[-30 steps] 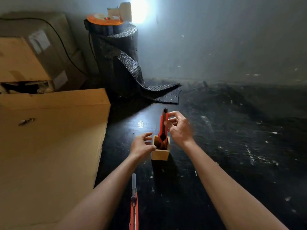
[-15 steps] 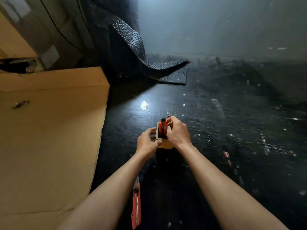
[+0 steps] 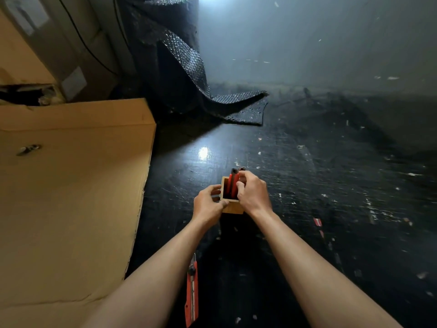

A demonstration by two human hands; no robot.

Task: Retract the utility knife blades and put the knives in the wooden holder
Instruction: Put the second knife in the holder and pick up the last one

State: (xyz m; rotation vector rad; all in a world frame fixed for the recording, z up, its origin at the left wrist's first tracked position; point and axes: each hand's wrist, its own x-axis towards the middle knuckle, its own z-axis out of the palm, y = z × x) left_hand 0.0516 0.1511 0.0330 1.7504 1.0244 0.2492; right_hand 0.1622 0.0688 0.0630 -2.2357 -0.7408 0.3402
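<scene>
A scuffed black floor [image 3: 307,209] fills the frame, with a cardboard box [image 3: 71,185] at left. At centre, the right hand's [image 3: 254,194] fingertips pinch the red utility knives [image 3: 233,183] standing in the wooden holder [image 3: 233,207], while the left hand [image 3: 209,204] grips its side. One more red utility knife [image 3: 192,292] lies at lower centre, not yet put away; its blade state is unclear.

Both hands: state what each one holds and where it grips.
Left hand grips the wooden holder by its left wall. Right hand pinches the upper end of a red utility knife standing in the holder.
</scene>
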